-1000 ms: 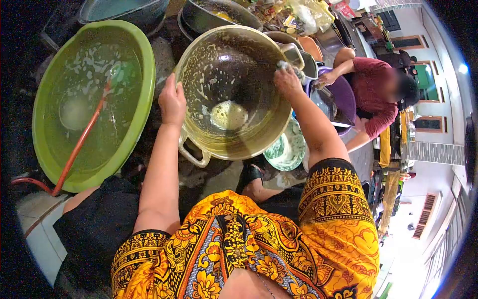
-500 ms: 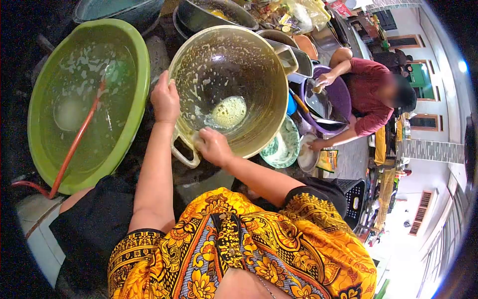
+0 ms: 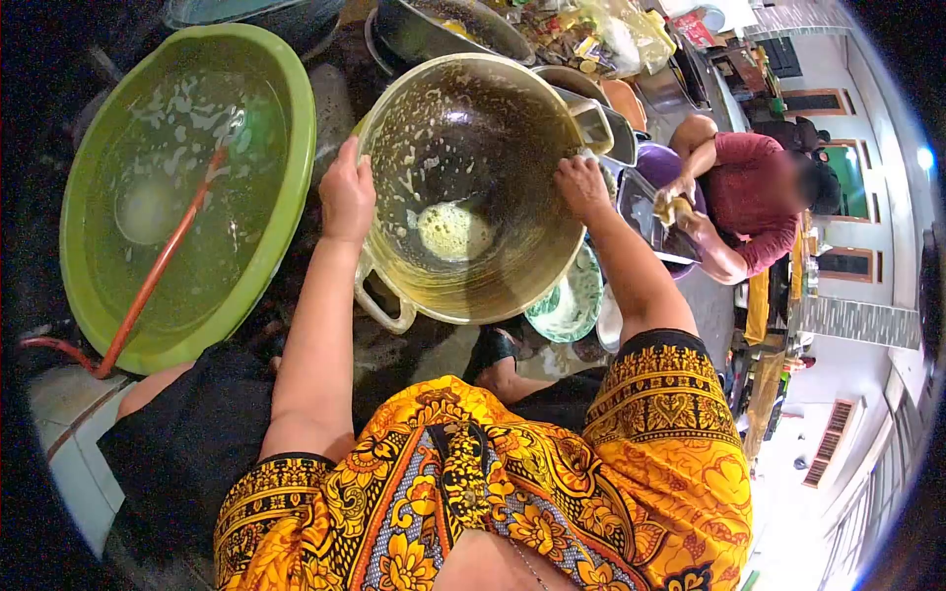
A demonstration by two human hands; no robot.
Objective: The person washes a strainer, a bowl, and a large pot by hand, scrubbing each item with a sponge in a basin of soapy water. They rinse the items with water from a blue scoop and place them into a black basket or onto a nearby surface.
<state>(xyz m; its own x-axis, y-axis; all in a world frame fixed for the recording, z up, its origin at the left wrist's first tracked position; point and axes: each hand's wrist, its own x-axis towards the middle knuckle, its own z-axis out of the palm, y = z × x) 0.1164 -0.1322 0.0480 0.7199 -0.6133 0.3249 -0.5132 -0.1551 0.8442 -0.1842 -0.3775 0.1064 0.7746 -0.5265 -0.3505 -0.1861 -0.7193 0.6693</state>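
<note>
A large, deep metal pot (image 3: pixel 424 286) stands tilted in front of me, its mouth facing me. Foam streaks its inner wall, and yellowish sudsy water (image 3: pixel 453 232) pools inside. My left hand (image 3: pixel 348 194) is closed on the left rim, thumb up. Across the mouth, my right hand (image 3: pixel 583 185) curls over the right rim beside the far handle (image 3: pixel 593 126); a small pale patch shows by its fingers, and I cannot tell whether it is a scrubber or foam. The near loop handle (image 3: pixel 386 305) hangs free at the lower left.
At left stands a green tub (image 3: pixel 301 148) of soapy water with an orange hose (image 3: pixel 177 241) in it. A green suds-covered basin (image 3: pixel 567 300) lies right of the pot. Another person (image 3: pixel 744 187) handles a brownish item over a purple tub (image 3: pixel 658 158). A dark pan (image 3: pixel 448 30) sits behind.
My right hand has gone from the near handle up to the pot's right rim. The left hand stays on the left rim. The other person's hands have come together.
</note>
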